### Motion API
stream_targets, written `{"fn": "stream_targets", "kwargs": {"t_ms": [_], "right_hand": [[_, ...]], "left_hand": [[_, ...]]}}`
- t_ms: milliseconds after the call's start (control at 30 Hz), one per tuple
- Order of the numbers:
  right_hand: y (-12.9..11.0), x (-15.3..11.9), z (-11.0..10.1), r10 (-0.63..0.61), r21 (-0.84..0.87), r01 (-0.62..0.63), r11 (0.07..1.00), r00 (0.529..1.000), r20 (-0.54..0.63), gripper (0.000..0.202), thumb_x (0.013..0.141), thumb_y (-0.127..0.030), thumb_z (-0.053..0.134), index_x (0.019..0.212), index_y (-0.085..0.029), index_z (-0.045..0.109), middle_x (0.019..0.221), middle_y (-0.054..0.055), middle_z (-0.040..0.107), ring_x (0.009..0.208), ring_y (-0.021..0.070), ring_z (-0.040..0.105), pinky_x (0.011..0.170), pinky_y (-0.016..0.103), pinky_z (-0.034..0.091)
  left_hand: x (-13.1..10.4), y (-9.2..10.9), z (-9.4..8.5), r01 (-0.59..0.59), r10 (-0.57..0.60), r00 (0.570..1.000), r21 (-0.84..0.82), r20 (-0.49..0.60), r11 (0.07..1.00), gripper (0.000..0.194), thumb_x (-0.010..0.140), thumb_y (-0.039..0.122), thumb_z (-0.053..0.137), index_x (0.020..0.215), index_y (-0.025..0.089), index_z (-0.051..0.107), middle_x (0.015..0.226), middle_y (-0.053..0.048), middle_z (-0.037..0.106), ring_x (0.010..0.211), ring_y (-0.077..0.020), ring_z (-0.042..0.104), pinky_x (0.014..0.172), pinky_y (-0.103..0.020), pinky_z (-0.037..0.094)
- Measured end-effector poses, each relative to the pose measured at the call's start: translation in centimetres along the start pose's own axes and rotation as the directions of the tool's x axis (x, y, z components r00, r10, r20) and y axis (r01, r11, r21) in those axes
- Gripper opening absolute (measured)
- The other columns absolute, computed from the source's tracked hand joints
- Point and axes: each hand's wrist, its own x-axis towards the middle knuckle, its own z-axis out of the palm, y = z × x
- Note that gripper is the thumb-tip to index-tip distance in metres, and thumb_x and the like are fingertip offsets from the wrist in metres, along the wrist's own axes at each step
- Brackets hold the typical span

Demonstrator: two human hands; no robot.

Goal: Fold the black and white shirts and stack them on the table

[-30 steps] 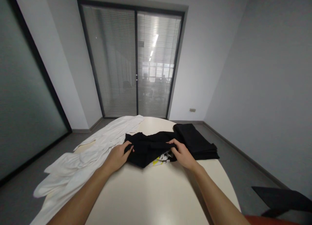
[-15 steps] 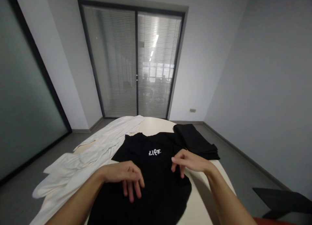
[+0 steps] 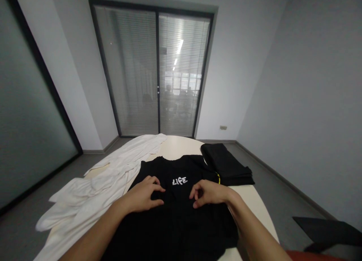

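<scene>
A black T-shirt with white "Life" lettering lies spread on the table in front of me, its neckline at the far side. My left hand is over the shirt's left part, thumb and fingers apart with nothing visible between them. To the right of the lettering, my right hand rests on or just above the cloth. Its fingers are curled, and a gap shows between them and the thumb. Whether the fingertips press on the fabric is hard to see.
White garments lie along the left of the round table and hang over its edge. A folded black cloth sits at the right edge, with a yellow strip beside it. A dark chair part stands at lower right.
My left hand has moved away from me up the shirt, and my right hand has shifted slightly left and nearer. The shirt's lower part now reaches further right, and the yellow strip has come into view.
</scene>
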Motion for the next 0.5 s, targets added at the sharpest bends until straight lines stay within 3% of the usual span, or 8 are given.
{"fn": "stream_targets", "kwargs": {"t_ms": [133, 167, 233, 267, 333, 400, 467, 500], "right_hand": [[-0.7, -0.8, -0.1, 0.094, 0.096, -0.107, 0.99, 0.986, 0.137, 0.045, 0.075, -0.055, 0.072, 0.096, -0.016, 0.072, 0.075, 0.002, 0.067, 0.063, 0.0125, 0.062, 0.048, 0.018, 0.04], [-0.8, -0.7, -0.1, 0.079, 0.092, -0.089, 0.992, 0.992, 0.1, 0.043, 0.079, -0.055, 0.067, 0.097, -0.016, 0.071, 0.074, 0.002, 0.067, 0.061, 0.0126, 0.062, 0.049, 0.019, 0.042], [-0.8, -0.4, -0.1, 0.001, 0.006, -0.001, 1.0, 0.991, -0.132, 0.038, 0.088, -0.051, 0.058, 0.1, -0.017, 0.069, 0.076, 0.003, 0.068, 0.064, 0.0143, 0.064, 0.058, 0.024, 0.048], [-0.7, -0.1, -0.1, -0.061, -0.08, 0.039, 0.996, 0.954, -0.294, 0.034, 0.09, -0.047, 0.056, 0.103, -0.018, 0.068, 0.083, 0.005, 0.07, 0.072, 0.0165, 0.066, 0.067, 0.028, 0.052], [-0.1, 0.7, 0.0, -0.185, -0.257, 0.044, 0.965, 0.812, -0.553, 0.031, 0.09, -0.04, 0.056, 0.113, -0.021, 0.066, 0.112, 0.01, 0.067, 0.103, 0.0226, 0.064, 0.09, 0.036, 0.05], [0.7, 1.5, 0.2, -0.22, -0.327, -0.016, 0.945, 0.708, -0.671, 0.043, 0.09, -0.036, 0.056, 0.131, -0.025, 0.056, 0.145, 0.012, 0.048, 0.132, 0.0258, 0.048, 0.107, 0.041, 0.041], [1.6, 2.2, 0.4, -0.145, -0.287, -0.097, 0.953, 0.686, -0.713, 0.06, 0.09, -0.036, 0.055, 0.147, -0.026, 0.04, 0.159, 0.012, 0.026, 0.141, 0.0268, 0.037, 0.112, 0.043, 0.036], [1.9, 2.5, 0.4, -0.093, -0.251, -0.135, 0.959, 0.684, -0.723, 0.066, 0.09, -0.036, 0.055, 0.151, -0.025, 0.032, 0.161, 0.013, 0.021, 0.14, 0.0276, 0.038, 0.111, 0.043, 0.037]], "left_hand": [[0.3, 1.3, -0.9, 0.051, -0.049, 0.999, -0.101, 0.024, 0.994, 0.035, 0.096, 0.048, 0.046, 0.1, 0.027, 0.074, 0.094, -0.002, 0.072, 0.089, -0.0196, 0.066, 0.085, -0.03, 0.047], [0.5, 1.2, -0.9, 0.094, -0.096, 0.995, -0.105, -0.022, 0.99, 0.036, 0.097, 0.046, 0.043, 0.103, 0.027, 0.072, 0.094, -0.002, 0.073, 0.087, -0.0196, 0.067, 0.083, -0.03, 0.048], [0.9, 0.3, -0.6, 0.172, -0.184, 0.968, -0.084, -0.173, 0.982, 0.034, 0.097, 0.043, 0.044, 0.112, 0.025, 0.068, 0.104, -0.004, 0.073, 0.094, -0.0216, 0.067, 0.087, -0.032, 0.048], [1.1, -0.4, -0.3, 0.206, -0.215, 0.943, -0.064, -0.256, 0.977, 0.034, 0.096, 0.041, 0.045, 0.117, 0.025, 0.066, 0.114, -0.005, 0.071, 0.103, -0.0231, 0.066, 0.092, -0.034, 0.047], [1.3, -2.0, 0.3, 0.287, -0.276, 0.882, -0.029, -0.382, 0.958, 0.041, 0.095, 0.039, 0.045, 0.13, 0.023, 0.058, 0.137, -0.008, 0.059, 0.121, -0.0254, 0.058, 0.101, -0.038, 0.044], [1.5, -3.4, 1.0, 0.38, -0.35, 0.836, -0.015, -0.423, 0.925, 0.047, 0.095, 0.039, 0.043, 0.139, 0.023, 0.051, 0.148, -0.009, 0.049, 0.13, -0.0275, 0.051, 0.106, -0.043, 0.041], [1.7, -4.6, 1.6, 0.417, -0.391, 0.83, -0.023, -0.398, 0.909, 0.047, 0.095, 0.038, 0.043, 0.139, 0.022, 0.051, 0.148, -0.01, 0.049, 0.132, -0.0278, 0.049, 0.107, -0.044, 0.04], [1.8, -5.0, 1.8, 0.418, -0.399, 0.838, -0.033, -0.373, 0.908, 0.045, 0.096, 0.037, 0.041, 0.137, 0.021, 0.054, 0.145, -0.01, 0.053, 0.131, -0.0274, 0.051, 0.107, -0.043, 0.04]]}}
